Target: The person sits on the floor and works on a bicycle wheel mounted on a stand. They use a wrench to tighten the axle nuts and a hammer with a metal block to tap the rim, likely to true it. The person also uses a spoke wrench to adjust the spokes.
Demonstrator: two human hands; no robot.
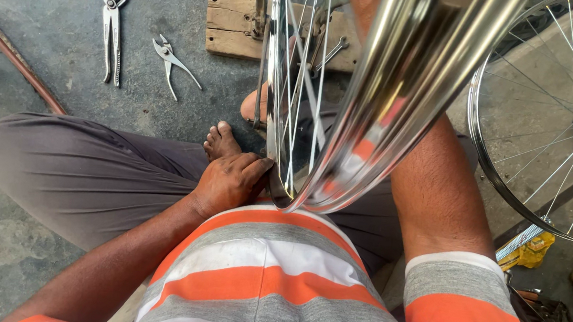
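Observation:
I sit cross-legged on a concrete floor with a shiny chrome bicycle wheel rim (403, 88) standing upright between my legs; its spokes (292, 99) fan out to the left. My left hand (229, 180) closes on the rim's bottom edge, thumb against the metal, just beside my bare foot (220, 141). My right forearm (436, 188) runs up behind the rim. Only a patch of my right hand (363, 5) shows at the top, and its grip is hidden.
Two pairs of pliers (111, 28) (171, 61) lie on the floor at upper left. A wooden block (233, 25) with a spanner (334, 51) sits behind the wheel. A second spoked wheel (544, 135) lies at right, beside a yellow packet (529, 248). A rusty rod (12, 54) crosses the left.

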